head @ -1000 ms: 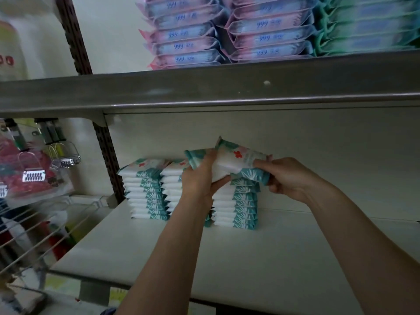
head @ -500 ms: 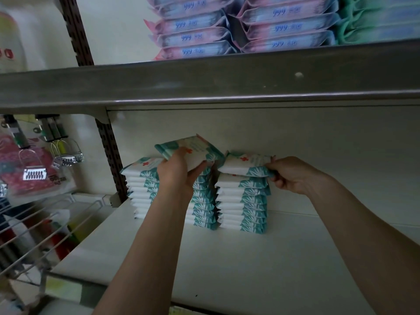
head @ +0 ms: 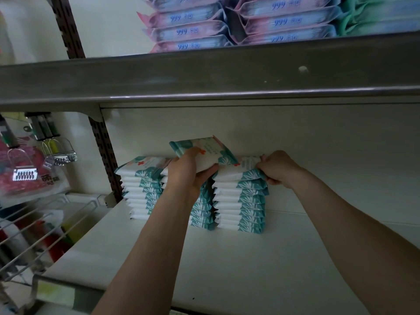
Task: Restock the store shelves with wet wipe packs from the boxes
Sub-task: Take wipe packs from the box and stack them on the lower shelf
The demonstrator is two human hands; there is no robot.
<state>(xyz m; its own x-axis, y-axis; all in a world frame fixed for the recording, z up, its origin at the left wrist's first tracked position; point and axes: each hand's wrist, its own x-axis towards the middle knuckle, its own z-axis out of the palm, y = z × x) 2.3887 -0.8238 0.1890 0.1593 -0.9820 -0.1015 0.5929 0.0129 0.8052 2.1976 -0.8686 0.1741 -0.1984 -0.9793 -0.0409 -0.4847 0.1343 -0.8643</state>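
The left hand (head: 189, 172) grips one white-and-teal pack (head: 204, 153) from below, fingers curled under its near edge and thumb over the top — the pack is tilted, its left end raised, and held just above the middle stack (head: 201, 214). That stack is mostly hidden behind the left wrist, so how high it reaches is hard to say.

The right hand (head: 276, 169) pinches the right end of the top pack (head: 241, 171) of the right stack (head: 242, 201); that pack lies flat on its pile. The tilted pack's right corner overlaps the top pack's left end, apparently touching it.

Three stacks stand side by side at the far left of the white shelf (head: 250, 264), against the back panel; the left stack (head: 141, 189) is touched by neither hand. The right part of the shelf is bare.

On the upper shelf (head: 227, 71) lie pink-and-blue packs (head: 188, 30) marked 999, with green packs (head: 377, 17) to their right. Left of the upright, bagged goods hang on hooks (head: 54, 142) above a wire basket (head: 45, 226).
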